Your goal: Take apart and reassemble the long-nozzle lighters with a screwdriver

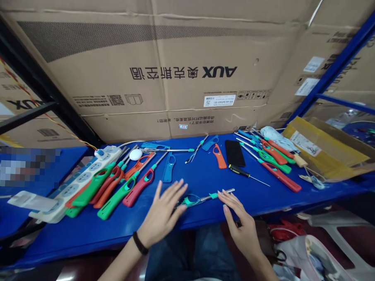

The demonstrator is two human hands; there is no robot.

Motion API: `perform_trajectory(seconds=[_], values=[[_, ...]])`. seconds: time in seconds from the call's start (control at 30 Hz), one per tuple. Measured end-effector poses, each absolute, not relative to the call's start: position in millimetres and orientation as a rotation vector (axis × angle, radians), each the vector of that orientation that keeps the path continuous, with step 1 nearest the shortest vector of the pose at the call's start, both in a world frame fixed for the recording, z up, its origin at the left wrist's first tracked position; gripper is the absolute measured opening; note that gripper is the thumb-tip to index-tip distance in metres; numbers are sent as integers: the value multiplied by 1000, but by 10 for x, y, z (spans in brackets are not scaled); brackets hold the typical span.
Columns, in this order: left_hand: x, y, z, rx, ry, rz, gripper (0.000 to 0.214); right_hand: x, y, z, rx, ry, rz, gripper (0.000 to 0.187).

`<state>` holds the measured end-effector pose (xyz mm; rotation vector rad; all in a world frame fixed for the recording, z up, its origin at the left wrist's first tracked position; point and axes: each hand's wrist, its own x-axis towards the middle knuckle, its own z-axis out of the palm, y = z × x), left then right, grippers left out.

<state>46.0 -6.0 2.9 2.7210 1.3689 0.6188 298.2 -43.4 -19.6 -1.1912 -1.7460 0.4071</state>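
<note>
A long-necked gas lighter with teal parts and a metal tube lies across the front of the blue table between my hands. My left hand is beside its handle end, fingers spread and palm down. At the tube end, my right hand has its fingers stretched out, the fingertips at or just over the metal; whether they touch it I cannot tell. Farther back lie an orange handle shell, a blue handle shell and a loose metal tube with teal fittings and wires.
Several lighters lie left by a white power strip and a white round object. To the right are a black phone, a screwdriver, more lighters and a yellow-taped box. Cardboard walls the back.
</note>
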Motion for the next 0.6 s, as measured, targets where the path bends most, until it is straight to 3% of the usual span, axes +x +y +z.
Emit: perform_trajectory(seconds=[0.13, 0.33, 0.47, 0.6], values=[[390, 346, -10, 2403, 1963, 915, 33, 3038, -532, -218, -1244, -1657, 421, 31], [378, 552, -4, 2285, 2112, 612, 9, 3093, -655, -265, -1319, -1618, 427, 27], [165, 363, 85, 2010, 2146, 758, 16, 3097, -659, -266, -1285, -1660, 423, 27], [-26, 55, 223, 1426, 1624, 989, 43, 2997, -587, -190, -1199, -1764, 363, 27]])
